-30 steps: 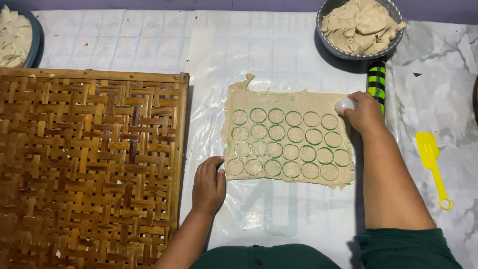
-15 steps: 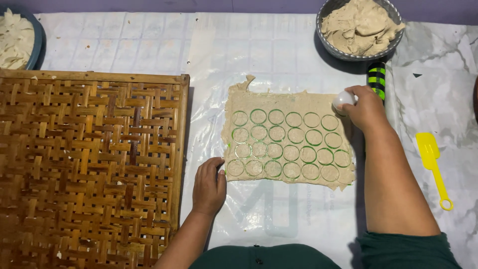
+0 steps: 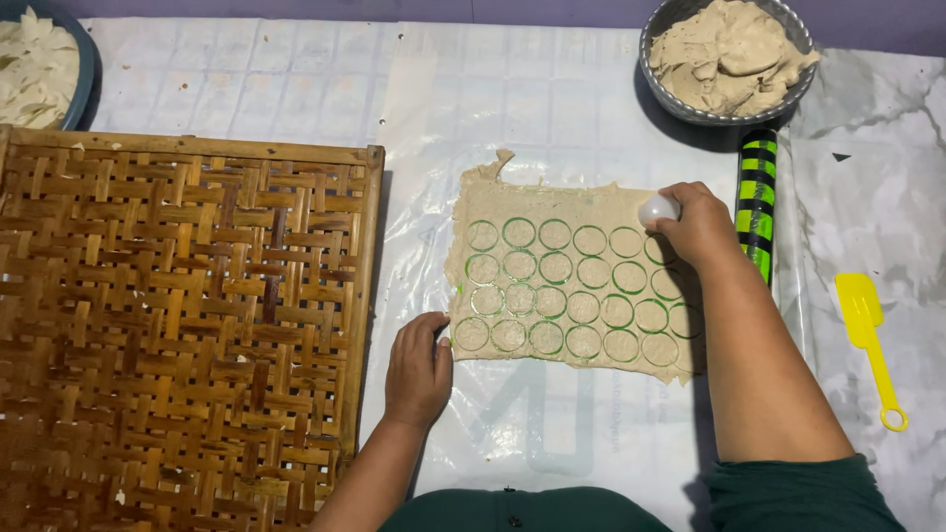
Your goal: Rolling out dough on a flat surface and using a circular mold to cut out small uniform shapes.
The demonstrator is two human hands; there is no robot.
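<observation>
Partly hidden: right forearm covers the dough sheet's right edge; bowl and basin are cut off at the top.
Dough: flat, beige, ragged-edged, on clear plastic, stamped with green-rimmed rings.
Right hand: fingers grasp a small white round cutter at the sheet's upper right corner.
Left hand: fingers loosely bent, touching the lower left edge.
Tray: woven bamboo, left.
Change: right hand has shifted slightly left.

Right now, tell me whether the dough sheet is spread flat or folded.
Spread flat. The dough sheet lies open on the plastic, rows of cut circles showing across it.
</observation>
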